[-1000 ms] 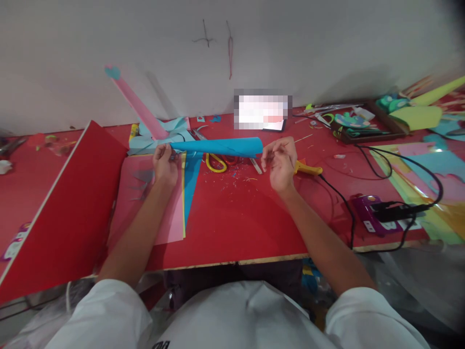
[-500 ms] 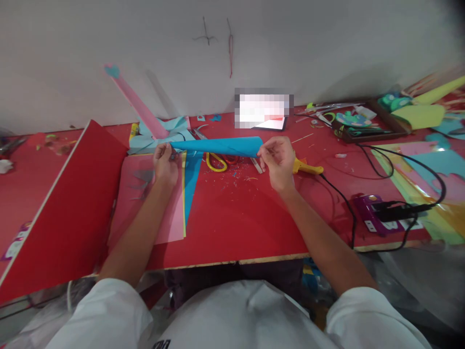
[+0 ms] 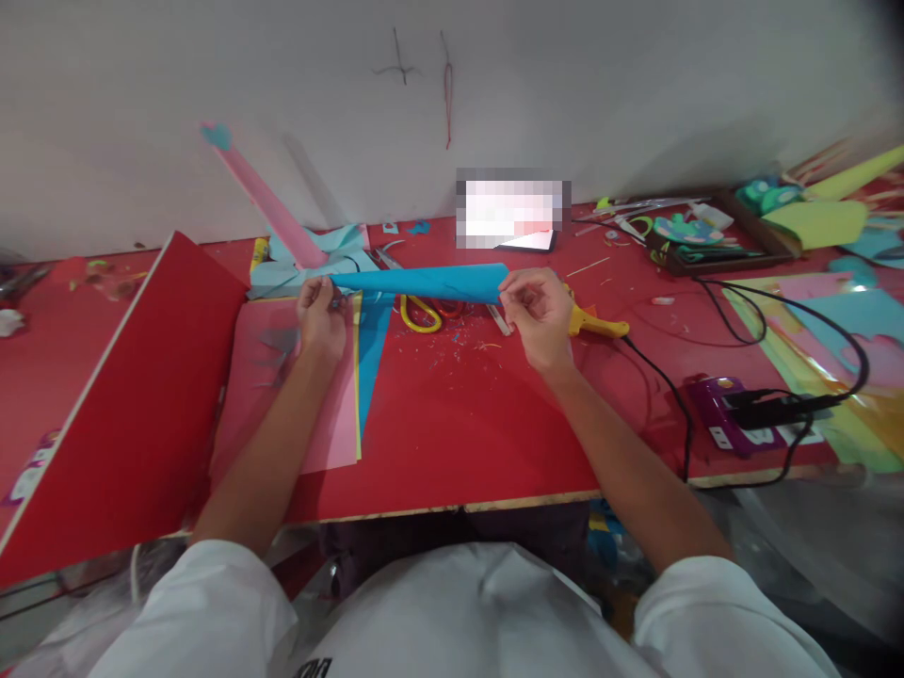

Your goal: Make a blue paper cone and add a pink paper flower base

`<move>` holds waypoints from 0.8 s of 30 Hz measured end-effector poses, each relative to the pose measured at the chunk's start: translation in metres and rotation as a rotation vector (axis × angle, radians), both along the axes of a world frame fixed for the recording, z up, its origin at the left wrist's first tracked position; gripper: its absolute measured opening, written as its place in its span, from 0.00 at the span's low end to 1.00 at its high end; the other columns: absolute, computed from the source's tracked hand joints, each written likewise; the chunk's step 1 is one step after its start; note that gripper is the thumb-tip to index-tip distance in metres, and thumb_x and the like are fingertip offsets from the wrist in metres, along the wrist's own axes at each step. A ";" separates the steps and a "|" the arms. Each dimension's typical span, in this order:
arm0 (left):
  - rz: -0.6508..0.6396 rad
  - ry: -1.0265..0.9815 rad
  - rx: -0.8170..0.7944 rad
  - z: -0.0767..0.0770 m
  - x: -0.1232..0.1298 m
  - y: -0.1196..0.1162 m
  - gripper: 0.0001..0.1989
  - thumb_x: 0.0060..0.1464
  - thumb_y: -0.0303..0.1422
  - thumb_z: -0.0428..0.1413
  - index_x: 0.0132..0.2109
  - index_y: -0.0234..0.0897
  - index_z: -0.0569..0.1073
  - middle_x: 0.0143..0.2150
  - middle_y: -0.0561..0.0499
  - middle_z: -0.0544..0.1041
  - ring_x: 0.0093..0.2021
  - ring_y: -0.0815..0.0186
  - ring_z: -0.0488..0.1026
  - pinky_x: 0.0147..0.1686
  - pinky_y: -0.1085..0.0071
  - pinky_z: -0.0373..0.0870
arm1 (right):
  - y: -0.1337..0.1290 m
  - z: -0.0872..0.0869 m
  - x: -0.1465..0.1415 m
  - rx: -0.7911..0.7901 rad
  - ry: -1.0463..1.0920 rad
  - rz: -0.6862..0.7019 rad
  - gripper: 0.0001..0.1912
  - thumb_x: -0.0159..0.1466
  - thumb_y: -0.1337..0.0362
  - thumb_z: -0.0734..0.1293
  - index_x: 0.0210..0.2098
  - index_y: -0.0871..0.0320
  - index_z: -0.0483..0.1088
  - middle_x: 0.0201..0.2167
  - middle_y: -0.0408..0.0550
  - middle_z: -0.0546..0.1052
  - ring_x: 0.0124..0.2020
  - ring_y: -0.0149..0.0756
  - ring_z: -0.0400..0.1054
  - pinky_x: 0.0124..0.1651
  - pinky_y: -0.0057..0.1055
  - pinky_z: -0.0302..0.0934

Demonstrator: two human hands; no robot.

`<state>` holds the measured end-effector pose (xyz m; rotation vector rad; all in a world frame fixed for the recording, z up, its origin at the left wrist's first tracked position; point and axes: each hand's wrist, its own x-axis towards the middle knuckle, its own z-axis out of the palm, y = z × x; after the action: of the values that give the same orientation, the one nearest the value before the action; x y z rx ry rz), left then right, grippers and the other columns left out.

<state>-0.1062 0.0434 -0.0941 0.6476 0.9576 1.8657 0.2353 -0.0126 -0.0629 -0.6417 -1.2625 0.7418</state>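
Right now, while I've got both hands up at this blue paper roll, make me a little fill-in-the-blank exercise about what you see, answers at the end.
1. The left hand holds the ____ end of the paper cone.
2. The right hand is at the cone's ____ end.
3. The tall cone leaning up beyond the left hand is mostly ____.
4. The power strip with black plugs in it is ____.

Missing words: narrow; wide; pink; purple.
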 end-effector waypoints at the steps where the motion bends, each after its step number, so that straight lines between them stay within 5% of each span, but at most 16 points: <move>1: -0.005 0.002 0.003 -0.001 0.000 0.000 0.13 0.63 0.26 0.70 0.32 0.41 0.76 0.29 0.57 0.76 0.29 0.72 0.72 0.32 0.74 0.69 | 0.000 0.000 0.000 0.001 -0.002 0.004 0.13 0.69 0.54 0.79 0.37 0.52 0.75 0.39 0.43 0.79 0.22 0.24 0.63 0.22 0.28 0.60; 24: -0.020 -0.010 0.014 -0.002 0.000 0.001 0.12 0.63 0.26 0.70 0.33 0.40 0.76 0.28 0.58 0.75 0.28 0.75 0.73 0.30 0.79 0.71 | -0.003 -0.004 0.002 -0.071 -0.012 0.050 0.15 0.73 0.46 0.74 0.41 0.49 0.75 0.36 0.42 0.79 0.21 0.27 0.64 0.20 0.30 0.58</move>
<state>-0.1067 0.0446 -0.0962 0.6540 0.9292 1.8582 0.2377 -0.0155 -0.0674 -0.6748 -1.2719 0.8279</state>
